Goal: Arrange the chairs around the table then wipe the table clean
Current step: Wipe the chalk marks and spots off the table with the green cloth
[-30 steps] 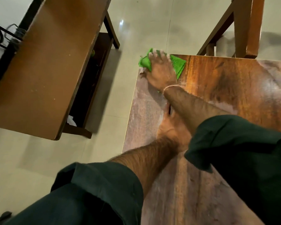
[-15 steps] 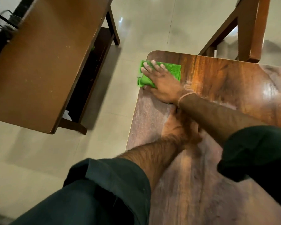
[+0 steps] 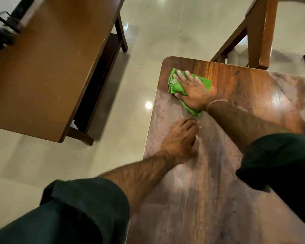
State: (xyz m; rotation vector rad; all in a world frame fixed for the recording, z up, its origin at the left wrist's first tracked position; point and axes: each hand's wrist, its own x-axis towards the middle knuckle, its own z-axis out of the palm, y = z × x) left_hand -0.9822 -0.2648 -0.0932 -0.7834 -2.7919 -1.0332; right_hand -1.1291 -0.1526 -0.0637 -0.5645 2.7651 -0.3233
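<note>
The worktop [image 3: 218,191] runs away from you with its left edge alongside the tiled floor [image 3: 157,41], and its near stretch looks dull and streaky with a pale film. Your left grip [image 3: 179,140] rests on it close to that left edge, holding nothing, its fingers together and bent with the tips on the wood, seemingly as a brace. Just beyond, your right grip [image 3: 192,90] lies flat on the green cloth [image 3: 175,88], fingers straight and slightly spread, pressing it to the surface rather than pinching it. The cloth is bunched near the far left corner, a little in from both edges. The wood toward the far right shines more, so by my reading you are in the wiping step, with the hazy near part not yet done. The next stroke calls for firm, even palm pressure and a pull back along the left edge. Lift the bracing grip out of the path and keep the cloth from slipping off the rim. A wooden chair [image 3: 257,32] stands against the far edge; other chairs are out of view. A separate brown bench [image 3: 51,67] stands on the floor, well apart to the left.
</note>
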